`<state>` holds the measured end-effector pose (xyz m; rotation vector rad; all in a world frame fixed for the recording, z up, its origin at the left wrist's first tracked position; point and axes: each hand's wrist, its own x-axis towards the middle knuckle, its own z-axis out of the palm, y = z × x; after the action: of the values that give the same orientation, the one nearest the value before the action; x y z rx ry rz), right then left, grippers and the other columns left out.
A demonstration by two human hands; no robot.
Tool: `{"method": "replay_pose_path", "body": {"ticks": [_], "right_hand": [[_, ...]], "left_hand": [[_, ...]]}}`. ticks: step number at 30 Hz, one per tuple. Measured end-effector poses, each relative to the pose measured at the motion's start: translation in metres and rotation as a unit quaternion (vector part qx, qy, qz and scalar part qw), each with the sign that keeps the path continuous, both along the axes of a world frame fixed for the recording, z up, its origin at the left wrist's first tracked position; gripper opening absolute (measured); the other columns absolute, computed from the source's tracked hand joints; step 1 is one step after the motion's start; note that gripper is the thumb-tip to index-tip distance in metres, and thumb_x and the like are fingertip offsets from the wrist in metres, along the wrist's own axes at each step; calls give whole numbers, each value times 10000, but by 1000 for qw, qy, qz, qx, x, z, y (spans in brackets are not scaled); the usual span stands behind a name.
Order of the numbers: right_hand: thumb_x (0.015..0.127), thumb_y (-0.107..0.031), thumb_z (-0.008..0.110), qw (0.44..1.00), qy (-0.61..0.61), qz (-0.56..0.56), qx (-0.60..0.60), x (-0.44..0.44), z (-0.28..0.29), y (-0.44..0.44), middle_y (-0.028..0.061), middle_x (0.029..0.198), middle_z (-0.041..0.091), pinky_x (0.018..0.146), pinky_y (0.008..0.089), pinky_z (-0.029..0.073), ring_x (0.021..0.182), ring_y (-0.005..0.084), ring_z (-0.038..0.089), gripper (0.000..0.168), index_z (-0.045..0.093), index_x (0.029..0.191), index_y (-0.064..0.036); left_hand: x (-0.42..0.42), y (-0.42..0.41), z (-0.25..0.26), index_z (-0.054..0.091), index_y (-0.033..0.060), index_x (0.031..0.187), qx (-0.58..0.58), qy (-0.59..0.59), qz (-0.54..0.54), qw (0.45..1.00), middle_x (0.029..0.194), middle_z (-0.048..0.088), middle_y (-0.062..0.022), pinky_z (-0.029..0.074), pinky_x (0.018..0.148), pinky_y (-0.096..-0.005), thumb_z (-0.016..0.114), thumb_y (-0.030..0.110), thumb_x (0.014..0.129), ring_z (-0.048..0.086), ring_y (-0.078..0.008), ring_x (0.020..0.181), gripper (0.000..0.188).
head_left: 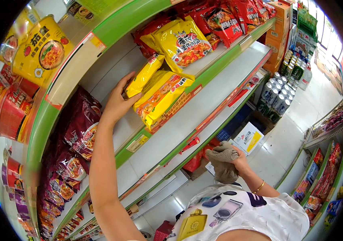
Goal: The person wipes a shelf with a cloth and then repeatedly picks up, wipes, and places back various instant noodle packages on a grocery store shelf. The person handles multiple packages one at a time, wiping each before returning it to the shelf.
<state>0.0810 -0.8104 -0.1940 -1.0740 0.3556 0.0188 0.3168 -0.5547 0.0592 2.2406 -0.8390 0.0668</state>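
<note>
My left hand (121,101) grips the near end of a narrow yellow noodle packet (146,75) on the store shelf. Right beside it lies a larger yellow multipack of instant noodles (162,96), its lower corner at the green shelf edge. Behind these, yellow noodle packs (183,42) lean against red noodle packs (224,24). My right hand (240,159) holds a crumpled grey-brown cloth (224,162) in front of my body, away from the shelf.
Maroon noodle packs (81,129) fill the shelf at left. Noodle cups (43,51) stand on the shelf above. Shrink-wrapped cans (276,95) and an open white carton (247,137) are on the tiled floor. Another stocked shelf (325,168) stands at right.
</note>
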Motion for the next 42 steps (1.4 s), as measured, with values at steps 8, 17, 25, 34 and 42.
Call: {"method": "replay_pose_path", "body": {"ticks": [8,17,25,34,42], "right_hand": [[711,-69,695,1000,10,23,10,-3,21,-23,33,1018,611,821,299,474,912,149,583,404,569,1095,-64],[715,-58,679,999,-22,20,13,-10,1,-20,40,1059,604,842,294,463,933,152,579,423,561,1121,-61],[721,-30,642,999,-24,21,10,-25,-6,-9,49,1073,596,853,307,463,944,166,581,439,542,1149,-48],[775,-55,569,983,86,11,162,-27,-17,9,147,1147,557,898,405,457,1015,293,565,469,453,1226,-3],[842,-206,545,931,55,97,346,-34,-23,32,182,1211,512,943,449,416,1080,327,525,499,397,1271,3]], "left_hand": [[6,3,0,454,93,1276,-27,-72,18,997,1200,535,-126,368,944,-279,530,28,833,497,-182,1112,454],[-21,12,15,482,51,1237,-73,-258,82,960,1134,569,-157,411,878,-289,451,113,904,549,-224,1042,340],[-155,-3,26,481,0,1218,-230,-257,140,928,1139,559,-101,408,896,-303,462,76,905,537,-191,1036,323],[-292,69,-60,403,31,1261,-549,-18,447,706,1224,486,-137,448,869,-374,539,224,892,521,-234,1066,438],[-308,91,-133,423,-6,1215,-631,152,399,648,1176,523,-110,454,863,-352,514,327,904,534,-209,1042,464]]}}
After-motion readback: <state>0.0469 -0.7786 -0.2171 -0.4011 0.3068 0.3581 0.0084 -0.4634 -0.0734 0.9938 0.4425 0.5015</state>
